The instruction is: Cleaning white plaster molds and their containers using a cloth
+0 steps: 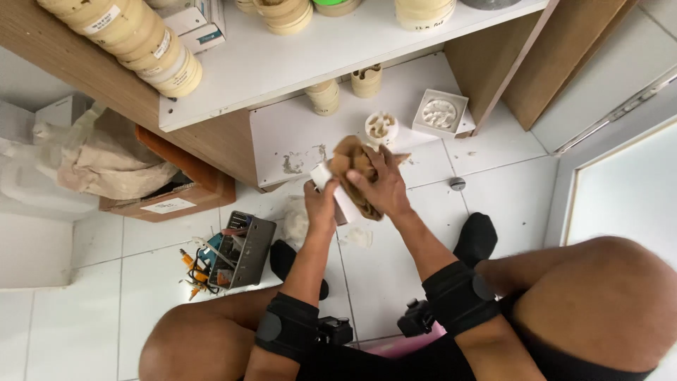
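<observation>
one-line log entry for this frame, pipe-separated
left hand: holds white block | right hand: presses brown cloth on block | setting: white tiled floor, under shelf | nearby: round mould, square mould

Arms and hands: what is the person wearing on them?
Both arms are bare, with no sleeves. Each forearm has a wide black band near the elbow, left and right, each with a round grey patch on it. The left hand and right hand have no gloves.
</observation>
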